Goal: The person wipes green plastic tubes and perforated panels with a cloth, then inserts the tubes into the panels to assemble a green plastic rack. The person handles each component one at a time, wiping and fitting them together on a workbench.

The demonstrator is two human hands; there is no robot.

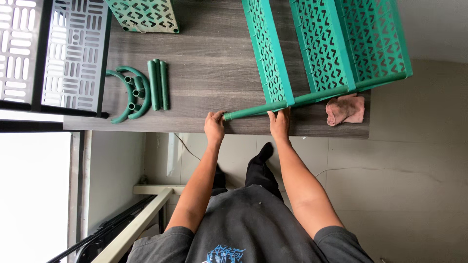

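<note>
A green plastic rack (341, 44) with perforated shelves lies on its side on a dark wood table (209, 63). One of its green poles (251, 111) runs along the table's near edge. My left hand (214, 127) grips the free end of that pole. My right hand (280, 122) holds the same pole a little further along, just below the nearest green shelf panel (268, 53). Both arms reach forward from my body, and my legs show beneath the table edge.
Two curved green pipes (127, 95) and a few straight green tubes (158, 84) lie on the table's left part. A black perforated shelf unit (73, 53) stands at far left, another green shelf piece (144, 14) at the top. A pink cloth (346, 109) lies right of my hands.
</note>
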